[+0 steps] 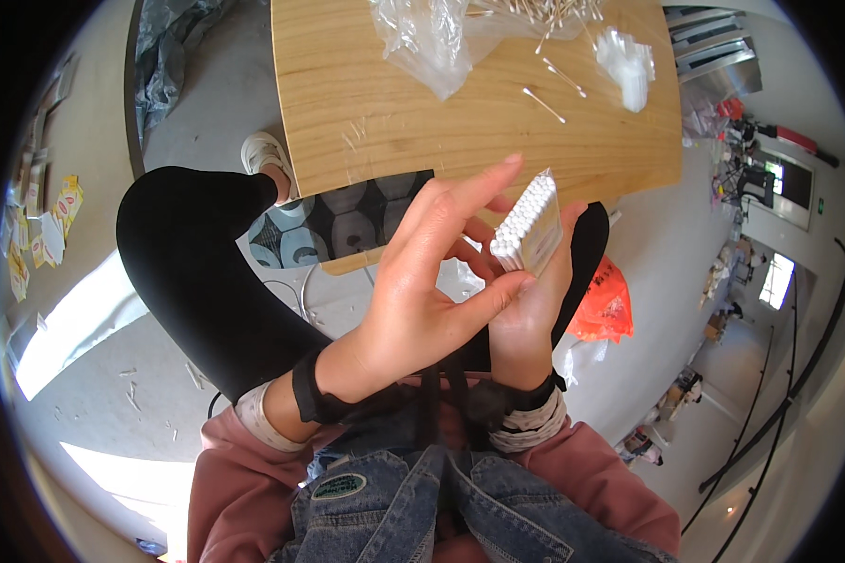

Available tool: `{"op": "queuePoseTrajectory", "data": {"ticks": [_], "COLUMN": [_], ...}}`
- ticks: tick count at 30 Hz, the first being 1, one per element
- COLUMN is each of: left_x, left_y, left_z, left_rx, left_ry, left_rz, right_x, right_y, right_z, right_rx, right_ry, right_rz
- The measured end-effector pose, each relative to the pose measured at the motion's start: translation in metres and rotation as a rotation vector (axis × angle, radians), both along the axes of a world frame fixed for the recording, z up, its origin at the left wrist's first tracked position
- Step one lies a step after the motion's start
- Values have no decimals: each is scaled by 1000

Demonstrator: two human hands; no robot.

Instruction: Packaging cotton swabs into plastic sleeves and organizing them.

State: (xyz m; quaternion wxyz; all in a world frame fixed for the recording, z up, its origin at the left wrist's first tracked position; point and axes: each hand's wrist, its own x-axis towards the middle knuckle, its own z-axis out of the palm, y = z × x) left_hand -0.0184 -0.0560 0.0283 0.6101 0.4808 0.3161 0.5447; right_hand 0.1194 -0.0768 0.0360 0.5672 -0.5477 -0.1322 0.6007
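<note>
A clear pack of cotton swabs (532,225) is held tilted in front of my lap, its rows of white tips facing up and left. My right hand (535,324) grips it from the right, with fingers partly hidden behind the pack. On its left side, my left hand (421,272) pinches the lower end between thumb and curled fingers, while its index finger stretches out above. Beyond them, loose cotton swabs (545,106) lie on the wooden table (413,122), and more are heaped at its far edge by a crumpled clear plastic bag (432,47).
Another clear packet with white contents (626,68) lies at the table's right. An orange-red plastic bag (603,305) is on the floor right of my legs. Patterned cardboard (343,220) shows below the table's near edge. Fallen swabs (131,389) and yellow-white packets (66,206) are at the left.
</note>
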Motion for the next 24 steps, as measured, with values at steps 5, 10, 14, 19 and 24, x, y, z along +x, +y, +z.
{"op": "queuePoseTrajectory", "data": {"ticks": [5, 10, 14, 19, 24], "left_x": [-6, -8, -10, -15, -18], "left_y": [9, 16, 14, 20, 23], "left_z": [-11, -6, -10, -5, -5], "left_rx": [-100, -371, -349, -484, -570], "left_ry": [-147, -482, -471, -494, -493], "left_rz": [-112, -202, -178, -204, -308], "right_x": [-7, 3, 1, 17, 32], "right_y": [13, 9, 1, -1, 4], "right_z": [10, 26, 37, 31, 50], "right_rx": [42, 184, 229, 604, 807], "right_ry": [-319, -496, -505, -1083, -1623], "right_rz": [-264, -106, -38, 66, 355]}}
